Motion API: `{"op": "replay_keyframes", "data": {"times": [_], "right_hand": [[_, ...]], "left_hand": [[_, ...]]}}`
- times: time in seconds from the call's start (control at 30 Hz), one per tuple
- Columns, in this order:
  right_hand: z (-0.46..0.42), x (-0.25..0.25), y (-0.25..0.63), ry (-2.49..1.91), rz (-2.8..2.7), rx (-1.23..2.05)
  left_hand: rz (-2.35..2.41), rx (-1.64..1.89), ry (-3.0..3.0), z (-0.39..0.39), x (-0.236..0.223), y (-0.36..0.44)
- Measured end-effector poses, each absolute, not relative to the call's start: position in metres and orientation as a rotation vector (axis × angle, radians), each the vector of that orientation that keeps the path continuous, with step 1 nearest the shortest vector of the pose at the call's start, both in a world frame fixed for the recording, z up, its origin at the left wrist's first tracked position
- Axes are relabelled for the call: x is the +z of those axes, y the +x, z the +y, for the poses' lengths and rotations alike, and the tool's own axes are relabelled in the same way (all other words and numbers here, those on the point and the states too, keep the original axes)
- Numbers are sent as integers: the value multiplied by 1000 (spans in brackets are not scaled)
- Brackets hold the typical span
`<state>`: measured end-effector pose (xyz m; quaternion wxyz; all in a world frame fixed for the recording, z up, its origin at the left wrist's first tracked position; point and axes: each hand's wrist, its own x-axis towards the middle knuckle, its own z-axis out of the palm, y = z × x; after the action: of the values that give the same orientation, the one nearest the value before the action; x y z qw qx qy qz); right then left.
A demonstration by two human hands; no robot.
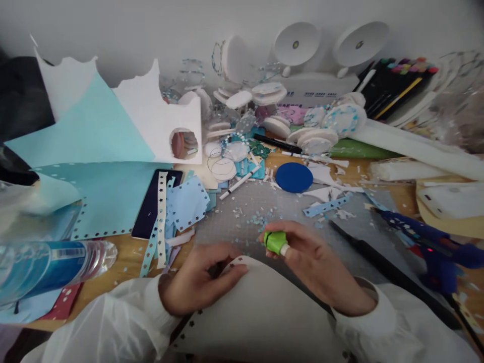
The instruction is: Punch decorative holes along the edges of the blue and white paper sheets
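I'm in a papercraft workspace, home or studio I can't tell: my wooden tabletop (113, 264) carries a grey cutting mat (221, 219), blue glue gun (434, 241), colourful markers (412, 67), punched paper strips (162, 222) and scattered clippings (260, 219), and I hold a green craft punch (276, 242).

A grey wall (159, 25) backs a wooden table (126, 258).

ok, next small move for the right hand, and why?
Probably have the right hand bring the green craft punch to the white paper's upper-right edge: small holes dot its left edge, none show there, and the left hand touches the sheet.
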<state>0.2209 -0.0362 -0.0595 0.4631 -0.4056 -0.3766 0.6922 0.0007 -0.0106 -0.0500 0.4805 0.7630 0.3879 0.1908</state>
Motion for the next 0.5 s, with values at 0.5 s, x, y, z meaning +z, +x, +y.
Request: {"op": "replay_keyframes", "data": {"times": [0.5], "right_hand": [[-39, -55, 220, -1078, -1233, 1536]], "left_hand": [[1044, 525, 1931, -15, -57, 7]]}}
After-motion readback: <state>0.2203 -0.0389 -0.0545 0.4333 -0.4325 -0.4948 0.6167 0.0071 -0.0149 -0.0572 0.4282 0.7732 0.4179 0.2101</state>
